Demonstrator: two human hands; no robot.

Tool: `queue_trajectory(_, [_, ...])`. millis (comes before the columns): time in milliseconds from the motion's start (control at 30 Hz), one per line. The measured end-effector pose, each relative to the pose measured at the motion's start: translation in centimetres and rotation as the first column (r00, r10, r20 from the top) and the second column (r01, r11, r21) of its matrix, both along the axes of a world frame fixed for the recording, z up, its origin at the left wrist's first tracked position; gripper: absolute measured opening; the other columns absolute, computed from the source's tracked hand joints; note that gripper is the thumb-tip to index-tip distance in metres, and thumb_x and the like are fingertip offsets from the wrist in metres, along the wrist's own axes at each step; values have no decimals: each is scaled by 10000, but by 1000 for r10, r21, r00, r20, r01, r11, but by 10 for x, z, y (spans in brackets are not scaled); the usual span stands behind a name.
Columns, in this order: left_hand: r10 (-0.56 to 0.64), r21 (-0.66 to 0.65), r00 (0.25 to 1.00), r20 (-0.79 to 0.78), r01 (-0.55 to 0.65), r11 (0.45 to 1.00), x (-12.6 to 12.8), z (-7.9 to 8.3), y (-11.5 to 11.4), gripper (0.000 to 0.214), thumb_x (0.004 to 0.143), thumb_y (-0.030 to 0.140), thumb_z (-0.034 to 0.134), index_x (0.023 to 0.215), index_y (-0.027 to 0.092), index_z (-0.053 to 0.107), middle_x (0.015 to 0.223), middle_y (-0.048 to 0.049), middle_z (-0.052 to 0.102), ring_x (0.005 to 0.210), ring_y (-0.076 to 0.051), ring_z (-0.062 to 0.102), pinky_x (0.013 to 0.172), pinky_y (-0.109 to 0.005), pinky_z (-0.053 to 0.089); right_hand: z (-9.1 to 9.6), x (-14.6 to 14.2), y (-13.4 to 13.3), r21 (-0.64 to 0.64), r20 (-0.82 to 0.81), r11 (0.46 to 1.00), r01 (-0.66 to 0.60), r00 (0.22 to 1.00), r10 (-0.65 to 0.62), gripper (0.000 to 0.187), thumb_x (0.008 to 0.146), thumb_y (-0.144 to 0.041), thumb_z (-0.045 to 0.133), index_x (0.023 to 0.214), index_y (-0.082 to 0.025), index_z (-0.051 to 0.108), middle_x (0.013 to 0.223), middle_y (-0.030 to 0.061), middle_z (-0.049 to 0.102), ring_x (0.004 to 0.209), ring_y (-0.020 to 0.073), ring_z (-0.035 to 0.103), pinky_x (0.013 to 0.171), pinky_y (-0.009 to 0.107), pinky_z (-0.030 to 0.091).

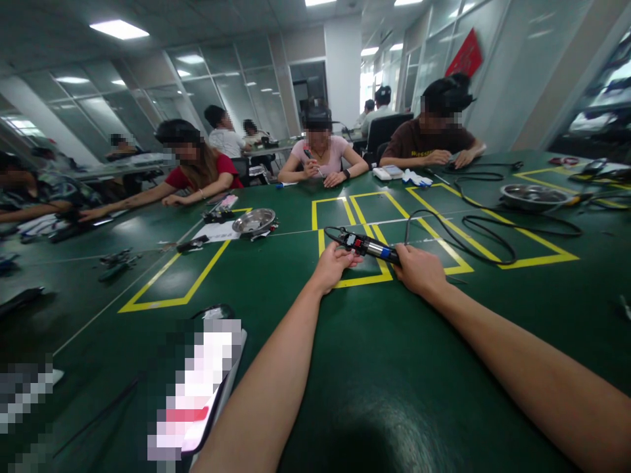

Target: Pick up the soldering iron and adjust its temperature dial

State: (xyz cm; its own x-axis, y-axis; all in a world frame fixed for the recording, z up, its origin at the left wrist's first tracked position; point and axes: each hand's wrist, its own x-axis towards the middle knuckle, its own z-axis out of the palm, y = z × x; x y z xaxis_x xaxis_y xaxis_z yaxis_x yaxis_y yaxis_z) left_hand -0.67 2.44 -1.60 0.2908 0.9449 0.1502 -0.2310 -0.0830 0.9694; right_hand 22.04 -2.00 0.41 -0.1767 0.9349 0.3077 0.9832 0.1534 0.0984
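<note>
An electric screwdriver (378, 249) with a black body, a silver section and a blue band lies nearly level across both hands, above the green table. My right hand (420, 269) is wrapped round its right end. At the left end, my left hand (336, 264) grips it from below, fingers partly hidden by the body. A thin black loop sticks out past the left hand. Behind the right hand a black cable (486, 223) runs off in loops over the table; where it joins the tool cannot be made out.
Yellow tape rectangles (362, 281) mark the green table (345, 368). A phone (200, 394) lies by my left forearm. Metal bowls stand at left (254, 222) and right (535, 194). White gloves (417, 178) lie at the far edge, where several people sit.
</note>
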Motion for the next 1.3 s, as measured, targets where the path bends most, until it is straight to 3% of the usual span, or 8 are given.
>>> queue_trajectory(200, [7, 1, 1000, 6, -7, 1000, 1, -2, 0, 488, 764, 217, 775, 1154, 142, 493, 951, -112, 706, 902, -242, 719, 882, -433, 536, 4, -1, -2, -55, -10, 998, 19, 1000, -20, 270, 944, -375, 472, 1113, -171, 523, 1065, 138, 662, 914, 254, 638, 673, 300, 400])
queue_trajectory(900, [74, 39, 997, -18, -74, 997, 2, -2, 0, 474, 755, 307, 783, 1098, 141, 501, 893, -94, 712, 810, -228, 727, 776, -375, 569, 2, -1, -1, -18, -2, 1000, -9, 1000, 9, 251, 937, -364, 480, 1093, -173, 524, 1052, 128, 668, 900, 253, 641, 652, 300, 384])
queue_trajectory(1300, [9, -17, 998, 64, -8, 1000, 0, -1, -1, 544, 752, 258, 786, 1211, 148, 516, 1062, -124, 719, 920, -229, 718, 902, -420, 548, 2, 5, 0, -40, -16, 997, -72, 997, 72, 277, 913, -356, 497, 1123, -177, 519, 1065, 109, 674, 910, 261, 655, 666, 304, 399])
